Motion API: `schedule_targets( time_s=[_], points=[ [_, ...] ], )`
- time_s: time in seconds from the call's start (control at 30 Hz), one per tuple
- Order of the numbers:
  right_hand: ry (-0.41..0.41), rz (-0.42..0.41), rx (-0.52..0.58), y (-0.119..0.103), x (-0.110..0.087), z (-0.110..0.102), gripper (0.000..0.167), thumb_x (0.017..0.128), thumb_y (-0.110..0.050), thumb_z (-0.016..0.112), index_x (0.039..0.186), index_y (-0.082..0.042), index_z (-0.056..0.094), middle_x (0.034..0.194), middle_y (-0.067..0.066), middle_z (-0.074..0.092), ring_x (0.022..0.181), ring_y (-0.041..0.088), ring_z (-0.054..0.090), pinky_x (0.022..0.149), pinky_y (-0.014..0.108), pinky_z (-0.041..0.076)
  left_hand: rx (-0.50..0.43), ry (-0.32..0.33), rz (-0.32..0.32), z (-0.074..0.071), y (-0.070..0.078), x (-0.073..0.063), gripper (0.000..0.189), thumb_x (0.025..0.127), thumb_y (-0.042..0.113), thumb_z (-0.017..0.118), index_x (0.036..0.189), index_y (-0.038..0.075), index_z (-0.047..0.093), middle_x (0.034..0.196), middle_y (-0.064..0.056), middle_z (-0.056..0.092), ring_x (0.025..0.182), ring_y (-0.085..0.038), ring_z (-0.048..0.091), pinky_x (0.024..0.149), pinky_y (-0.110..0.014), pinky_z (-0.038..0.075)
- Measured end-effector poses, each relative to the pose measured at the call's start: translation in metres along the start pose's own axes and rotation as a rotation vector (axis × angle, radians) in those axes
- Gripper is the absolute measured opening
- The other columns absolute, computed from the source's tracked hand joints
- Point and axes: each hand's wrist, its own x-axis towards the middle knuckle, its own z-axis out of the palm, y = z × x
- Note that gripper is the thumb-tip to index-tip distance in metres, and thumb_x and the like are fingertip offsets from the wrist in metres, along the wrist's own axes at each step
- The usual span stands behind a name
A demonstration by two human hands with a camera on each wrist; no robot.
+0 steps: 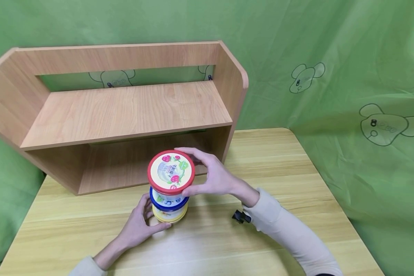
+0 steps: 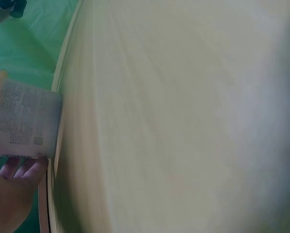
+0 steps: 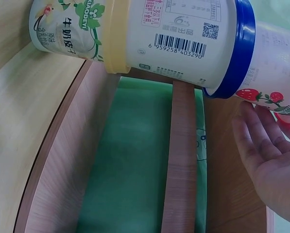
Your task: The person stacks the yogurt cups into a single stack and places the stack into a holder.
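Three round tubs stand in one stack on the table, in front of the shelf. At the bottom is the yellow-lidded tub point(image 1: 169, 215), with the blue-lidded tub point(image 1: 169, 201) above it and the red-lidded tub point(image 1: 170, 172) on top, strawberries printed on its lid. My left hand point(image 1: 138, 226) holds the yellow-lidded tub low down, thumb at the front and fingers on its left side. Around the red-lidded tub my right hand point(image 1: 214, 174) curves, thumb near and fingers behind the rim. In the right wrist view, its fingertips point(image 3: 249, 109) meet that tub's printed side.
A two-tier wooden shelf point(image 1: 134, 111) stands at the back left of the light wood table point(image 1: 279, 168). Green cloth point(image 1: 331, 34) with mouse drawings hangs behind and at the sides. A small black object point(image 1: 241, 216) shows beside the right sleeve.
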Motion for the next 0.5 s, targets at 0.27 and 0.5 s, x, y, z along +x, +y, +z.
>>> schedule_targets(
  time_s=[0.27, 0.5],
  points=[
    [-0.001, 0.014, 0.020, 0.0013, 0.0007, 0.0015, 0.109, 0.076, -0.077, 0.078, 0.157, -0.013, 0.045, 0.149, 0.009, 0.062, 0.128, 0.023, 0.063, 0.103, 0.035, 0.063, 0.001, -0.001, -0.011, 0.0001, 0.0003, -0.0001, 0.094, 0.077, 0.019, 0.096, 0.152, 0.011, 0.039, 0.147, -0.015, 0.061, 0.127, 0.003, 0.060, 0.108, -0.018, 0.057],
    [-0.005, 0.026, 0.042, 0.0010, 0.0024, 0.0023, 0.107, 0.077, -0.074, 0.081, 0.157, -0.014, 0.045, 0.148, 0.009, 0.062, 0.127, 0.024, 0.064, 0.100, 0.037, 0.065, 0.004, 0.001, -0.010, -0.0001, 0.0002, 0.0002, 0.094, 0.077, 0.019, 0.096, 0.152, 0.011, 0.038, 0.148, -0.015, 0.060, 0.127, 0.005, 0.059, 0.108, -0.017, 0.057]
  ],
)
